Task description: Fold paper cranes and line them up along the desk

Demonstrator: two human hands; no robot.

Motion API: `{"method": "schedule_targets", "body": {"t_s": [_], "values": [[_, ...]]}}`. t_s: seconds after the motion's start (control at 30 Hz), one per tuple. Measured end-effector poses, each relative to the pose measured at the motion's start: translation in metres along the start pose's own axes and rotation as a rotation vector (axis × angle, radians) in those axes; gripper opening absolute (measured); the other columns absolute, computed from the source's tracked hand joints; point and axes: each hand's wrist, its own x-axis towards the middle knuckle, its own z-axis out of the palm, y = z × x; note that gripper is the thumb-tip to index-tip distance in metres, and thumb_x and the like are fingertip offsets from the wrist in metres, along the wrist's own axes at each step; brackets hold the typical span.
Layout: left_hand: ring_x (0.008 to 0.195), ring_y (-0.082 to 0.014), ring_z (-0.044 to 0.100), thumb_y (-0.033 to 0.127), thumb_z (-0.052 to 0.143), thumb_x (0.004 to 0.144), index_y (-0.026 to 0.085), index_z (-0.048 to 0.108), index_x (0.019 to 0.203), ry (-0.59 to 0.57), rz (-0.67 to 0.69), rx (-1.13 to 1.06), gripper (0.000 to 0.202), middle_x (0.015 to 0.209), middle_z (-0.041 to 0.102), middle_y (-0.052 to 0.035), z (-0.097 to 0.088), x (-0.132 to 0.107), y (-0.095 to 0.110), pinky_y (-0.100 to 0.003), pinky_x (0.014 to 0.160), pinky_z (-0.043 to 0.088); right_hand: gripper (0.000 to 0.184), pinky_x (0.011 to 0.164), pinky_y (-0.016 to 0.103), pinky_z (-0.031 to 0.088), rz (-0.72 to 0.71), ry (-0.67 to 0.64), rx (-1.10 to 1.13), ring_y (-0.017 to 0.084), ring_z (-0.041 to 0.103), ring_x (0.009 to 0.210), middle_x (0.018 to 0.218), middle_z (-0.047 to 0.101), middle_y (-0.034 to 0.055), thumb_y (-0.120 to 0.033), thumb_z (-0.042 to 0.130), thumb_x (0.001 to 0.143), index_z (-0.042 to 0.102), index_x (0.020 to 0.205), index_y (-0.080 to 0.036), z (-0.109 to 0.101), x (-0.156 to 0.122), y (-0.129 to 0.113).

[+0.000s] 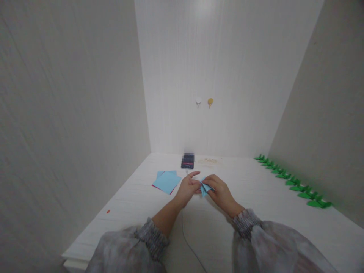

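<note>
Between my hands is a small piece of light blue origami paper (204,189), folded into a pointed shape. My right hand (220,190) is closed on its right side, with the fingers over the top. My left hand (187,189) pinches the left edge, its index finger raised and pointing to the right. The fingertips cover part of the folds. Left of my left hand lies a loose stack of square origami sheets (167,182), light blue on top with a red edge showing beneath.
A phone (187,161) leans at the back wall, its white cable (186,237) running towards me. Several green folded paper pieces (297,187) line the right side. A small orange scrap (108,211) lies at left. Two hooks (210,101) are on the back wall.
</note>
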Motion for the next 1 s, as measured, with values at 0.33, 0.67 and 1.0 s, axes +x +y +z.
{"method": "schedule_targets", "body": {"t_s": [0.33, 0.67, 1.0], "values": [[0.065, -0.0142, 0.059, 0.025, 0.066, 0.057, 0.009, 0.056, 0.092, -0.005, -0.05, -0.056, 0.04, 0.074, 0.063, -0.0066, -0.003, -0.001, 0.004, -0.03, 0.067, 0.047, 0.02, 0.07, 0.031, 0.046, 0.049, 0.077, 0.099, 0.017, 0.054, 0.078, 0.082, 0.058, 0.0066, -0.013, 0.045, 0.074, 0.059, 0.086, -0.019, -0.003, 0.002, -0.006], [0.067, -0.0141, 0.06, 0.032, 0.067, 0.058, 0.007, 0.061, 0.086, -0.083, -0.061, -0.063, 0.039, 0.077, 0.065, -0.009, -0.011, 0.003, -0.003, -0.028, 0.069, 0.046, 0.017, 0.061, 0.025, 0.044, 0.19, 0.033, 0.176, 0.014, 0.053, 0.067, 0.07, 0.057, 0.0044, -0.024, 0.047, 0.079, 0.062, 0.075, -0.017, -0.003, 0.006, -0.009], [0.065, -0.0134, 0.06, 0.034, 0.069, 0.055, 0.008, 0.061, 0.079, -0.053, -0.078, -0.019, 0.037, 0.073, 0.065, -0.008, -0.012, 0.005, -0.005, -0.028, 0.07, 0.046, 0.02, 0.062, 0.025, 0.043, 0.195, -0.041, 0.079, 0.014, 0.055, 0.066, 0.071, 0.061, 0.0048, -0.025, 0.045, 0.079, 0.064, 0.078, -0.018, -0.002, 0.005, -0.006]]}}
